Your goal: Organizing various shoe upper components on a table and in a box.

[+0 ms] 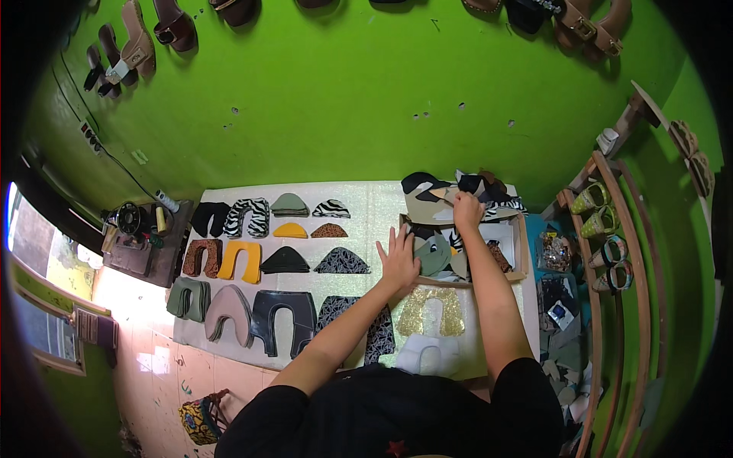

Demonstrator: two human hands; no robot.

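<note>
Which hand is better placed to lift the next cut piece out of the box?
The right hand, probably: it already grips a piece at the far edge of the box. The left hand lies flat and open at the box's near-left corner, pressing the pieces.

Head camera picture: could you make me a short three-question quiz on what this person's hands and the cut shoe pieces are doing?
1. True or false: the left hand lies flat, fingers spread, at the edge of the cardboard box.
2. What does the right hand grip? A) a scissors B) a tan cut piece C) a sandal
3. What colour is the U-shaped piece beside the brown patterned one in the sorted rows?

Key: 1 true; 2 B; 3 yellow.
</note>
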